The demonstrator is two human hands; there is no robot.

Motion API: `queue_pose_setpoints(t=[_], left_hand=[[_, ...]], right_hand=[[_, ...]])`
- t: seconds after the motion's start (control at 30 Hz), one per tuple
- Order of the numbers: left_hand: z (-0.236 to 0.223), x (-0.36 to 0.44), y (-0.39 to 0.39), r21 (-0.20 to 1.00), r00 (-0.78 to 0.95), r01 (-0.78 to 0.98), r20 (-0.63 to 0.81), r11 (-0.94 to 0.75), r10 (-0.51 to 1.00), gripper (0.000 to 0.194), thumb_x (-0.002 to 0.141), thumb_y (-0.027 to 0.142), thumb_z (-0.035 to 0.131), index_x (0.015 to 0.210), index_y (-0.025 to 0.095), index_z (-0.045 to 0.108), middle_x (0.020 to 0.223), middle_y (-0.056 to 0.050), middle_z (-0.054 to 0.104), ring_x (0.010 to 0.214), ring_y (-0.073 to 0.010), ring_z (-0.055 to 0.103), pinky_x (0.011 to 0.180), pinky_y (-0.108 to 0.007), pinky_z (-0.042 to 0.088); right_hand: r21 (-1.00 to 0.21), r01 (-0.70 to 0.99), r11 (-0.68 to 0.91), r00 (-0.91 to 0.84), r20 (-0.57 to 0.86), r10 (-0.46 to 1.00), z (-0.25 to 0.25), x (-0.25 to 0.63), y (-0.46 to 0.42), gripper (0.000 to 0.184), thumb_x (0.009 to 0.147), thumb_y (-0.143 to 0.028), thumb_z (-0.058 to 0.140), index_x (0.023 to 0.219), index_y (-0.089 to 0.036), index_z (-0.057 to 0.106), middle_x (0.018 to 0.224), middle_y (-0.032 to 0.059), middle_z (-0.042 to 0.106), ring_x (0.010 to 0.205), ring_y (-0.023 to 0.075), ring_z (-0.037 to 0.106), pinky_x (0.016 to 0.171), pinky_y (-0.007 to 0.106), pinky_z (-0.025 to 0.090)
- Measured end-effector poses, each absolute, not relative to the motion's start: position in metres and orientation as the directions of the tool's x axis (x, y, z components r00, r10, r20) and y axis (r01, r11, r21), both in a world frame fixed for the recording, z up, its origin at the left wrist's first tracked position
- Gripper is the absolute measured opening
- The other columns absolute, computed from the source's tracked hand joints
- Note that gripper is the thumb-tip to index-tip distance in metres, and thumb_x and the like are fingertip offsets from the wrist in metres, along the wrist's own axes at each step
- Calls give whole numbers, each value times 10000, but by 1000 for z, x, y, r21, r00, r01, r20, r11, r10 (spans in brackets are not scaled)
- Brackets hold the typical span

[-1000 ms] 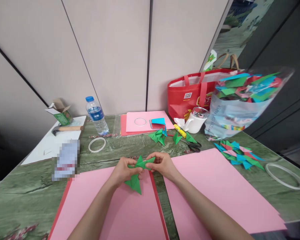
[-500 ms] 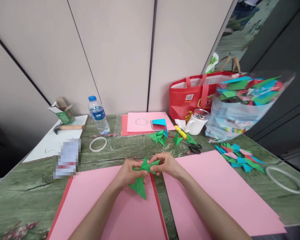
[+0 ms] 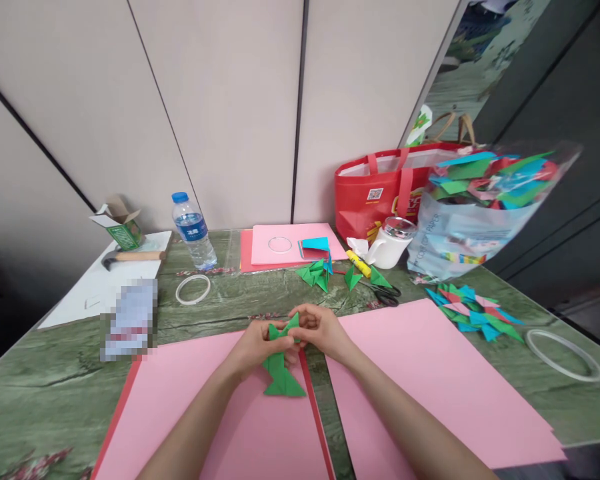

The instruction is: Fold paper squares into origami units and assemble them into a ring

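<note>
Both my hands meet over the near middle of the table on a green folded paper piece point(image 3: 281, 373). My left hand point(image 3: 255, 347) pinches its left side with curled fingers. My right hand point(image 3: 321, 328) pinches the upper right part of it. A pointed green flap hangs below the hands over a pink sheet point(image 3: 220, 427). Several more green folded pieces point(image 3: 316, 274) lie further back in the middle.
A second pink sheet point(image 3: 430, 373) lies at right. Behind are a water bottle point(image 3: 194, 230), tape rings point(image 3: 193, 289), a white mug point(image 3: 391, 243), scissors point(image 3: 384, 295), a red bag point(image 3: 380, 190), a plastic bag of coloured folded pieces point(image 3: 480, 200) and a loose pile point(image 3: 473, 312).
My hands have drawn closer together on the green piece. Its hanging flap has swung from pointing down-left to lying lower and to the right.
</note>
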State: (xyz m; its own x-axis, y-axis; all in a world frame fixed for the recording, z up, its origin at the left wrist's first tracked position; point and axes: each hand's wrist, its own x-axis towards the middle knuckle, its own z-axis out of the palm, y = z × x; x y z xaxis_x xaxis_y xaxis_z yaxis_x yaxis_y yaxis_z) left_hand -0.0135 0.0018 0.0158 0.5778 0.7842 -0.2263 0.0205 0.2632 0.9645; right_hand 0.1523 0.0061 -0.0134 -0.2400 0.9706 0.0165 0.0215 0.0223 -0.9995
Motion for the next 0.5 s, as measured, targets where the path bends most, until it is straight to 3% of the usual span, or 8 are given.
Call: queue_pose_setpoints(t=[0.1, 0.17, 0.27, 0.4, 0.5], left_hand=[[13, -14, 5, 947, 485, 20, -289, 320, 826, 420, 705, 382, 611, 1035, 123, 590, 575, -45, 664, 522, -181, 623, 504, -281, 490], [13, -15, 7, 941, 438, -5, -302, 338, 847, 427, 707, 405, 603, 1023, 117, 595, 611, -60, 672, 524, -178, 621, 485, -274, 490], [13, -16, 8, 936, 401, -57, -298, 348, 866, 408, 687, 409, 623, 968, 114, 613, 777, -100, 688, 539, -167, 622, 481, -269, 495], [15, -15, 8, 930, 384, -63, -312, 362, 869, 424, 666, 408, 643, 946, 91, 615, 744, -118, 689, 533, -173, 622, 475, -267, 492], [15, -16, 9, 927, 371, -69, -320, 370, 872, 429, 644, 401, 664, 934, 89, 617, 701, -110, 688, 522, -174, 619, 474, -264, 489]], right_hand=[[-957, 229, 178, -137, 150, 979, -17, 158, 10, 247, 798, -378, 479, 870, -190, 622, 755, 40, 588, 602, 152, 587, 453, 252, 485], [-850, 439, 292, 42, 344, 938, -22, 168, 16, 249, 818, -343, 443, 838, -193, 641, 925, 94, 553, 841, 213, 565, 582, 305, 512], [-633, 735, 244, 170, 520, 837, -37, 184, 30, 213, 786, -261, 479, 913, -195, 638, 1075, 132, 475, 1042, 280, 448, 822, 457, 431], [-478, 860, 181, 87, 486, 870, -56, 193, 43, 302, 783, -186, 438, 1041, -149, 592, 1125, 164, 492, 1105, 304, 395, 896, 489, 364], [-462, 875, 148, 106, 480, 871, -59, 192, 46, 348, 792, -141, 375, 1092, -97, 546, 1124, 181, 515, 1097, 293, 420, 896, 460, 376]])
